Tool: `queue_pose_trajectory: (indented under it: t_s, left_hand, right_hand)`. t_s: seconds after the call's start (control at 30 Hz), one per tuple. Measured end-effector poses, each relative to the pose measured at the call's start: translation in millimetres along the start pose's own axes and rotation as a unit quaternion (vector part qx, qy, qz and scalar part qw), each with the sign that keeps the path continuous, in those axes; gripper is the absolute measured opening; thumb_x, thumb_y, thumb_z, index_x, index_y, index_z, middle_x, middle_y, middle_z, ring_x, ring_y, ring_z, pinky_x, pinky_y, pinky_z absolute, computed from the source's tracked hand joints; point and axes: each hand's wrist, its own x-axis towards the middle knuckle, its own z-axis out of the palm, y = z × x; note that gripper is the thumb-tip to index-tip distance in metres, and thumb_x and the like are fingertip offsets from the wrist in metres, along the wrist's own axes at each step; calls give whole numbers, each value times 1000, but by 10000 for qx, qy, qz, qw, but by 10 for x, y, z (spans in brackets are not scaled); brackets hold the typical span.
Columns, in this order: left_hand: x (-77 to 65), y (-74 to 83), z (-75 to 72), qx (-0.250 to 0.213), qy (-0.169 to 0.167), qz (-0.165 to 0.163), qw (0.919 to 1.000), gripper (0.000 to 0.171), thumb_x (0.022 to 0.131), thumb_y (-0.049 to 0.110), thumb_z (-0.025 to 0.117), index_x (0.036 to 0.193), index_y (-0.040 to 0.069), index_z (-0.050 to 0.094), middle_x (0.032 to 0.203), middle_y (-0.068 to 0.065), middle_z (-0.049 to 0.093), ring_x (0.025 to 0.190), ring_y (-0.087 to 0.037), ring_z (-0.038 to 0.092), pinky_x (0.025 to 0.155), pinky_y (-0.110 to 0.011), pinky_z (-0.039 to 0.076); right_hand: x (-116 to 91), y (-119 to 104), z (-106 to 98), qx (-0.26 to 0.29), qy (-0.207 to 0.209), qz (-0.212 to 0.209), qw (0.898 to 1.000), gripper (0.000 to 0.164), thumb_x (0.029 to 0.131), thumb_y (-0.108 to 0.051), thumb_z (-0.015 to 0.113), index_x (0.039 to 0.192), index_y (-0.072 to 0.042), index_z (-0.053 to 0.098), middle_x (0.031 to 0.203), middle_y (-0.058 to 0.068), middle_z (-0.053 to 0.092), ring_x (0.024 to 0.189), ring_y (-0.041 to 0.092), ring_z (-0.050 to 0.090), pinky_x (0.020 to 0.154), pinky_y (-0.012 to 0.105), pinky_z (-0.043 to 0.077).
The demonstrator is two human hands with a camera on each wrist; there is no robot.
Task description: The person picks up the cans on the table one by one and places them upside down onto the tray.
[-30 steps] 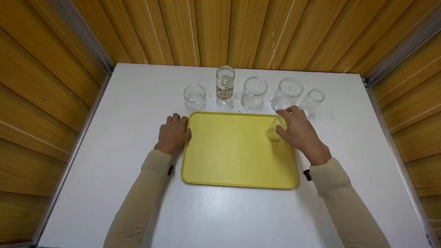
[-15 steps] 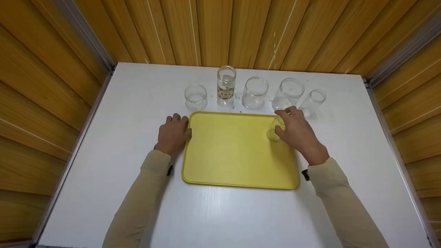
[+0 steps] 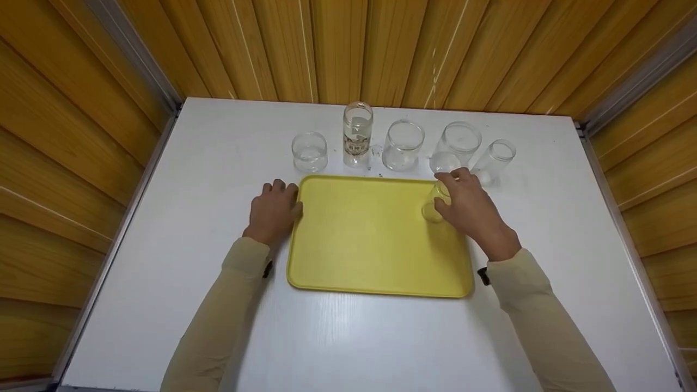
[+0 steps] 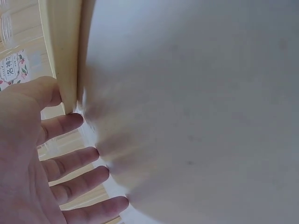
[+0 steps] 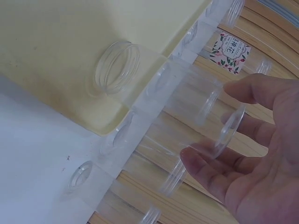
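My right hand [image 3: 469,209] grips a clear jar [image 3: 431,213] at the right end of a yellow tray [image 3: 370,239]. In the right wrist view, the threaded mouth of this jar [image 5: 117,70] is down on the tray, and my thumb and fingers hold its upper end. My left hand [image 3: 274,211] rests beside the tray's left edge, thumb touching the rim. In the left wrist view, the fingers of that hand [image 4: 65,154] are spread and fairly straight, fingertips on the white table [image 4: 196,116].
Behind the tray stand several clear jars: a short one [image 3: 309,155], a tall labelled one [image 3: 356,144], two wide ones [image 3: 403,149] and a slim one [image 3: 495,158] at the right. Wood-patterned panels [image 3: 337,49] enclose the table's back and sides.
Both hands, the gripped jar and the tray keep almost the same places. Only a slight shift of the head view shows.
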Motion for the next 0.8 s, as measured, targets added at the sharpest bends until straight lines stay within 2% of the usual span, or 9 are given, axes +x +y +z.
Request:
queue_pose_trajectory:
  t_s: [0.2, 0.4, 0.67, 0.8]
  left_hand:
    - [9, -6, 1, -51, 28, 15, 10000, 35, 107, 34, 55, 129, 8, 65, 115, -18, 56, 102, -37, 54, 73, -56, 56]
    - [11, -21, 2, -54, 3, 37, 10000, 36, 107, 34, 55, 129, 8, 65, 116, -19, 56, 103, -37, 54, 73, -56, 56]
    - [18, -41, -8, -133, -86, 96, 9998, 39, 107, 36, 55, 134, 9, 64, 121, -19, 56, 106, -37, 53, 76, -56, 56]
    - [17, -57, 2, -88, -14, 112, 9999, 39, 106, 37, 55, 133, 10, 65, 121, -18, 56, 106, -37, 53, 75, -56, 57]
  right_hand:
    - [5, 3, -23, 1, 53, 23, 10000, 55, 103, -23, 70, 150, 1, 55, 140, 32, 49, 130, 50, 49, 94, 65, 49]
    - [19, 44, -124, 67, 254, 53, 9996, 56, 107, -33, 66, 151, 0, 55, 142, 29, 49, 131, 48, 48, 98, 66, 47]
    - [83, 253, -380, 3, 639, 386, 9972, 50, 109, -30, 60, 148, 2, 56, 141, 30, 51, 132, 48, 48, 100, 66, 46]
    - [131, 383, -500, -47, 649, 649, 9958, 48, 109, -26, 59, 148, 3, 56, 145, 31, 49, 136, 50, 45, 105, 67, 43]
